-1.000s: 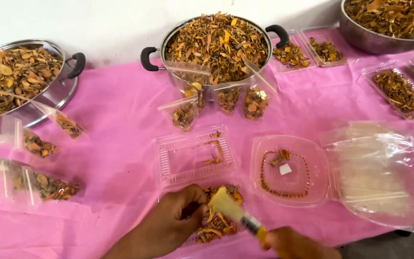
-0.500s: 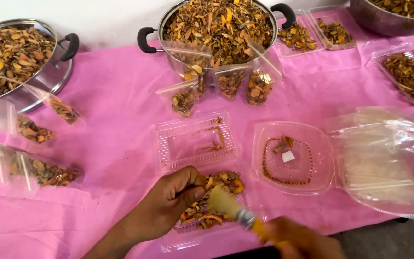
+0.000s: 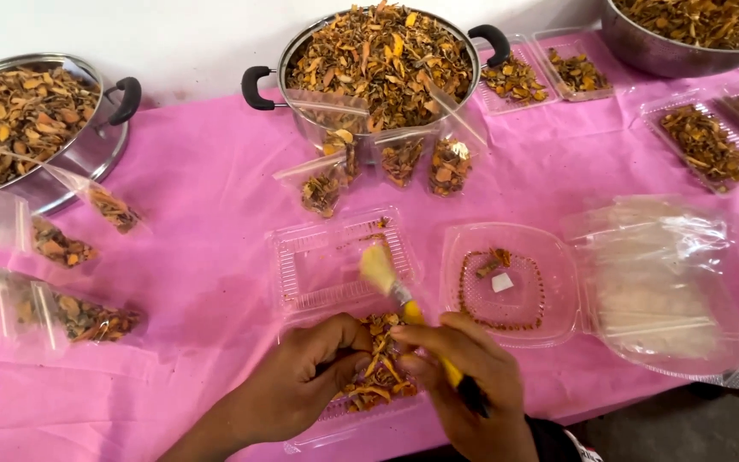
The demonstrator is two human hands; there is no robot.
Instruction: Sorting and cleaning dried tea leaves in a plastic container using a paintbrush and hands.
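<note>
A pink plastic tablecloth (image 3: pixel 207 214) is covering the whole table, and three wide steel pots heaped with dried orange-brown peel pieces are standing along its far side: a handled pot (image 3: pixel 378 60) in the middle, another pot (image 3: pixel 36 128) at the left edge and a bowl (image 3: pixel 686 34) at the right corner. Small clear plastic bags (image 3: pixel 387 158) of the same dried pieces are leaning against the middle pot, and more filled bags (image 3: pixel 62 248) are lying at the left. A stack of clear plastic lids (image 3: pixel 660 282) is lying at the right.

Nearer the person, an open clear plastic hinged box is lying with its empty ribbed lid half (image 3: pixel 327 265) away from the body and its filled tray half (image 3: pixel 369 402) close to the table's near edge. A rounded clear plastic tray (image 3: pixel 506 287) with a ring of orange crumbs is sitting just beside it on the right.

The left hand (image 3: pixel 301 385) is curling over the filled tray's left side, its fingers pressing into the dried pieces. The right hand (image 3: pixel 472 385) is closing around the yellow handle of a small pale-bristled brush (image 3: pixel 391 287). The brush's long axis is running from the right hand up and leftward, away from the body, and its bristles are touching the empty lid half's floor. The right hand is the nearer one to that lid half; open cloth is lying to the lid's left.
</note>
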